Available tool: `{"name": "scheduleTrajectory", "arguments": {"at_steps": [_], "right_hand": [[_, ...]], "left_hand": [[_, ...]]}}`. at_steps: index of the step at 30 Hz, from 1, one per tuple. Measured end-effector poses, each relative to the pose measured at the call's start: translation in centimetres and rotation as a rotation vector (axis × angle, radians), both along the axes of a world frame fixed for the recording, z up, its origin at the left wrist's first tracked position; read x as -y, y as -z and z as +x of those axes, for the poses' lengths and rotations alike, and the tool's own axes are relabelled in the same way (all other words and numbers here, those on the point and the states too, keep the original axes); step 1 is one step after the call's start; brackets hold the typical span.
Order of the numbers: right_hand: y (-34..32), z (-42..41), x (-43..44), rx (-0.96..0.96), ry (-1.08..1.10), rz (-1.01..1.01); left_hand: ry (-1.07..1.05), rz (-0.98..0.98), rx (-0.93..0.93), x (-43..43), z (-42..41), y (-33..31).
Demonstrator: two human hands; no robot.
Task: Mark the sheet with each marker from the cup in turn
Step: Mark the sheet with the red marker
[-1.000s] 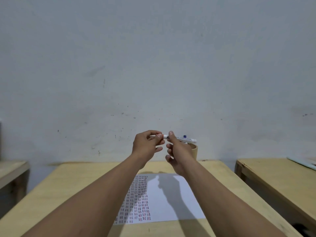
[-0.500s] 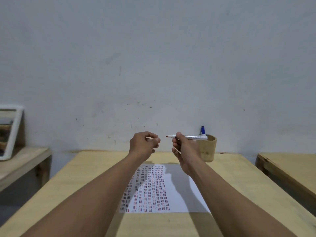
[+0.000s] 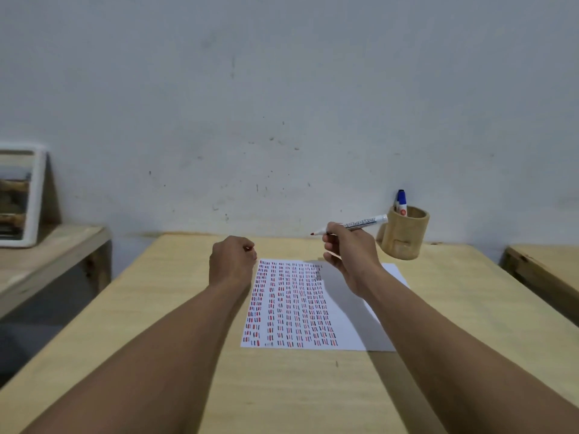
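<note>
A white sheet [image 3: 347, 324] lies on the wooden table [image 3: 282, 389], covered on its left part with columns of short red and dark marks. My right hand [image 3: 347, 255] holds an uncapped white marker [image 3: 360, 223] above the sheet's far edge, its red tip pointing left. My left hand [image 3: 230, 261] is closed just left of the sheet's top corner, with a bit of red cap [image 3: 250, 247] showing between the fingers. A wooden cup [image 3: 404, 236] stands at the far right of the table with a blue-capped marker [image 3: 401, 200] upright in it.
A grey wall rises right behind the table. A lower wooden bench [image 3: 47, 261] at the left carries a white-framed object [image 3: 34, 195]. Another wooden table [image 3: 545, 270] stands at the right, across a narrow gap.
My hands pulled apart, the cap coming off the marker into my left hand. Both hands have dropped lower toward the sheet, and the view has tilted down.
</note>
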State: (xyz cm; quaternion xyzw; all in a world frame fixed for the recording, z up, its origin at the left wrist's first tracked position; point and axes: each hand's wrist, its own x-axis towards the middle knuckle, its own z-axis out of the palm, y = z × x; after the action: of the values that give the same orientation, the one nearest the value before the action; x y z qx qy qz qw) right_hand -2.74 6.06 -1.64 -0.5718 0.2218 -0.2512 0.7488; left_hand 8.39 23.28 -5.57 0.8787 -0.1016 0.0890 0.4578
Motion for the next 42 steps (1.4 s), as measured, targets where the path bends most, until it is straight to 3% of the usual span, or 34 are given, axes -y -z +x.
{"name": "scheduleTrajectory", "arguments": {"at_steps": [13, 21, 32, 42], "right_hand": [[0.3, 0.2, 0.5, -0.024, 0.009, -0.149], [1.5, -0.6, 2.4, -0.225, 0.112, -0.598], [4.5, 0.7, 3.4, -0.292, 0.158, -0.577], [5.3, 1.3, 3.8, -0.351, 0.152, -0.681]], "left_hand": [[-0.021, 0.274, 0.047, -1.9, -1.4, 0.2], [0.152, 0.732, -0.04, -4.5, -3.1, 2.1], [0.173, 0.764, 0.0, -4.7, -2.8, 2.9], [0.175, 0.75, -0.011, -4.7, -2.9, 2.9]]}}
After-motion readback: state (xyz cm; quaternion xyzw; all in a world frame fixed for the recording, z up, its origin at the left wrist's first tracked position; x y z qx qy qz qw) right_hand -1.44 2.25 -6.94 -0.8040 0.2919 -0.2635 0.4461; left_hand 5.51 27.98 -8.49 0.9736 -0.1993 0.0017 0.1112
